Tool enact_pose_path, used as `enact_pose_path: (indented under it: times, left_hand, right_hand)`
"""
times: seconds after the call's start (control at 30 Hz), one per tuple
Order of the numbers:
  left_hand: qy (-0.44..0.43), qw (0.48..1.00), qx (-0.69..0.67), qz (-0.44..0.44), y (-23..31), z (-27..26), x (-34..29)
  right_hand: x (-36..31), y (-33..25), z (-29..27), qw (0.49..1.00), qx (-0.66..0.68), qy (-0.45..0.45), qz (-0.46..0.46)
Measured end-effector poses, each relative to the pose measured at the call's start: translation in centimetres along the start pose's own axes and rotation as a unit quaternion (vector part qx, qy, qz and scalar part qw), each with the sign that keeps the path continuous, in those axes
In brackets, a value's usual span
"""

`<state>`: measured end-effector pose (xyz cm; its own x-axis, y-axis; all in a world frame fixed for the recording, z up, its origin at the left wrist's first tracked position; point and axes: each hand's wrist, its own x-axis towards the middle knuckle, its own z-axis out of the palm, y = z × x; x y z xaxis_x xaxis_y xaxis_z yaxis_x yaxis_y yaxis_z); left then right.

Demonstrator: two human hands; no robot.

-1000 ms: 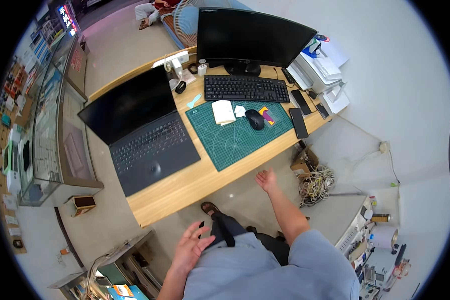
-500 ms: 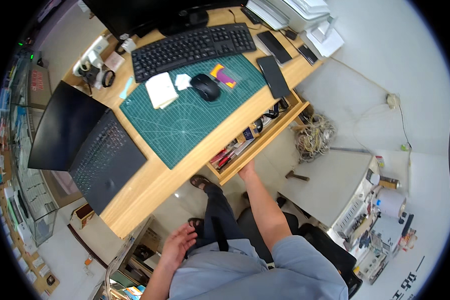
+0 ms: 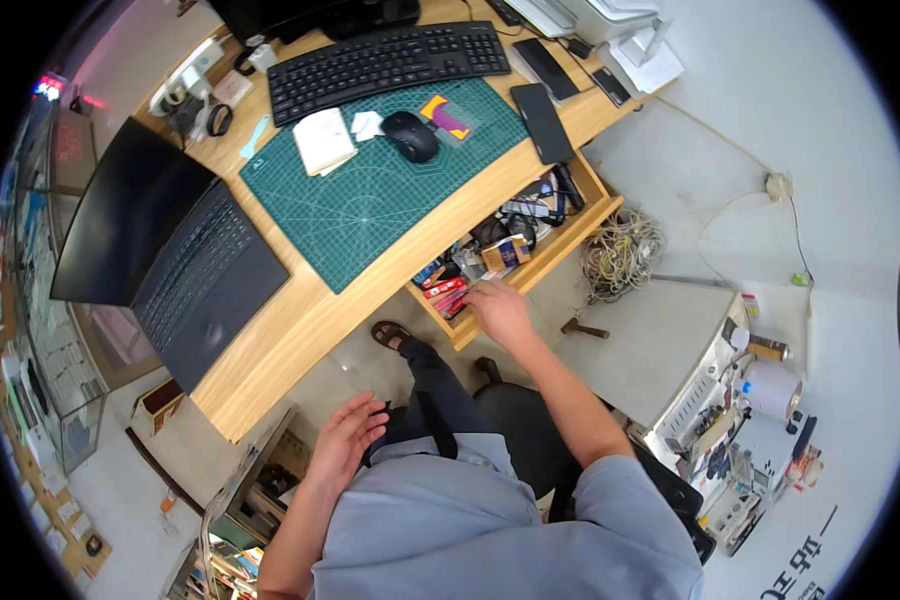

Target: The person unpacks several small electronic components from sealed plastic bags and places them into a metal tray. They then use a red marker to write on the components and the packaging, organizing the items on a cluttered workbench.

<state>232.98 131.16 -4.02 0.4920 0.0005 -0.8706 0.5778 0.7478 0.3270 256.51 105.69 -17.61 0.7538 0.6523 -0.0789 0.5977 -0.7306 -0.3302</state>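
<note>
My right hand [image 3: 502, 314] reaches over the front edge of the pulled-out wooden drawer [image 3: 562, 258], its fingers loosely bent and apart above the contents. Nothing shows in its grasp. Closest to the fingertips are red packets [image 3: 444, 290], and beside them sits a small brown-and-blue box [image 3: 507, 253]. Black items and cables [image 3: 500, 228] fill the drawer farther right. In front of my body at the left, my left hand [image 3: 348, 432] hangs open and holds nothing, its fingers stretched out.
A green cutting mat [image 3: 360, 235] on the desk bears a mouse [image 3: 410, 136] and a notepad [image 3: 323, 141]. The laptop [image 3: 205, 290] stands left, the keyboard [image 3: 390, 68] behind. A cable bundle [image 3: 622, 255] and a hammer [image 3: 584, 328] lie right of the drawer; a chair [image 3: 515, 435] is close behind.
The drawer stands farther out, with more contents showing. My right hand has let go of the drawer's front and moved up over its edge. The left hand stays low and open.
</note>
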Motion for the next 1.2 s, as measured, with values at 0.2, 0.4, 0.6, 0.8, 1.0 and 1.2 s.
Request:
enact_pose_path:
  times: [0.2,0.4,0.6,0.8,1.0,1.2]
  left_hand:
    - [0.033,0.996,-0.066,0.055,-0.8,-3.4,-1.8]
    - [0.067,0.975,-0.18,0.113,-6.2,-8.1,-4.0]
    - [0.114,0.937,-0.297,0.143,-9.6,-9.9,-5.8]
    - [0.14,0.877,-0.421,0.183,-13.8,-10.6,-7.2]
    - [0.163,0.848,-0.461,0.203,-17.0,-11.1,-7.1]
    - [0.179,0.841,-0.468,0.201,-17.5,-11.4,-7.4]
  right_hand:
    - [6.6,1.8,5.4,0.936,-0.256,-0.223,-0.091]
    - [8.6,2.9,4.2,0.853,-0.334,-0.311,-0.252]
    - [9.7,5.9,4.6,0.8,-0.333,-0.364,-0.34]
    - [10.7,1.0,2.1,0.823,-0.28,-0.423,-0.256]
    - [12.4,4.1,2.7,0.775,-0.274,-0.445,-0.356]
    - [11.6,3.9,0.9,0.831,-0.175,-0.326,-0.415]
